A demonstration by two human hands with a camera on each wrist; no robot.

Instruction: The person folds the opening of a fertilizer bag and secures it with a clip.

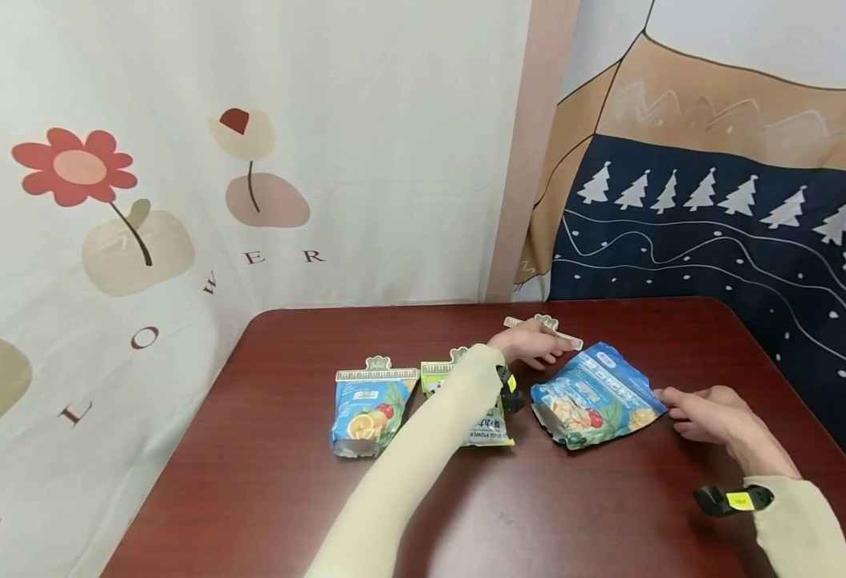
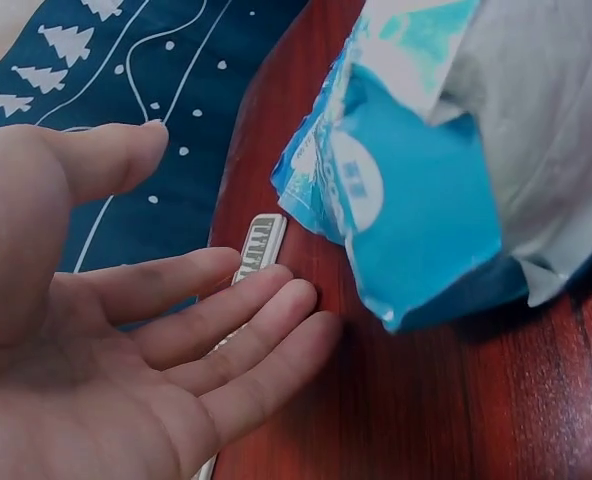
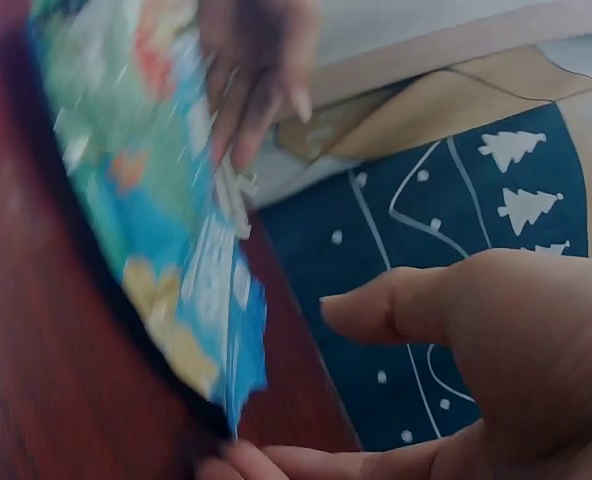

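Note:
My left hand reaches to the back of the table over a pale bag clip, its fingers extended. In the left wrist view the palm is bare and the clip lies behind the fingertips. A blue snack bag with fruit pictures sits tilted between my hands, its torn-looking top edge towards the back right. My right hand has its fingertips at the bag's right corner. The right wrist view shows the thumb standing apart from the bag.
To the left lie another blue fruit bag and a green bag, each with a pale clip along its top. My left sleeve crosses over the green bag. Printed curtains hang behind the dark red table.

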